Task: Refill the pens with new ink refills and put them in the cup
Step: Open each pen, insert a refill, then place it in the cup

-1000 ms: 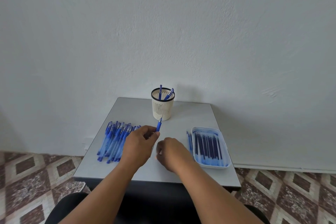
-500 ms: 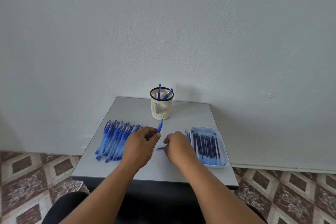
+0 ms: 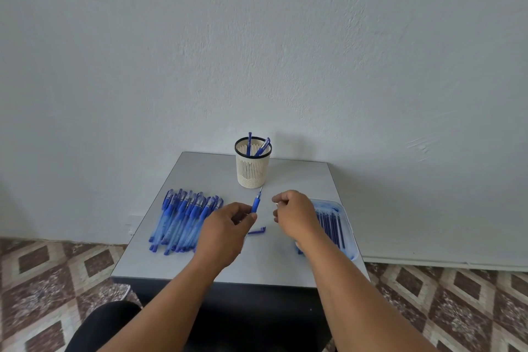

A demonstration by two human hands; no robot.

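Grey table (image 3: 297,180) against a plain white wall, patterned tiles on the floor below. On progress, we judge it early: the cup (image 3: 252,167) at the back holds only two pens (image 3: 257,147), while a big pile of pens (image 3: 184,218) lies on the left w/ caps on, apparently not yet done. Tray of refills (image 3: 338,223) on the right looks well stocked, partly hidden by our right forearm. So most of the job is left, approx. all but a couple.

Our left hand (image 3: 225,233) pinches a pen (image 3: 256,203) by its lower barrel, fingers curled round it, tip pointing up and away toward the cup, just short of its base. The blue grip section and metal point stick out beyond the fingertips. A small blue piece, prob. a cap (image 3: 257,230), lies on the table just beside that hand, between both hands.

Our right hand (image 3: 294,216) is near the pen, not touching it, fingers curled in. Something small and pale shows at the fingertips, but we can't tell what it is, or whether it's actually held. That hand sits right at the tray's near-left edge.
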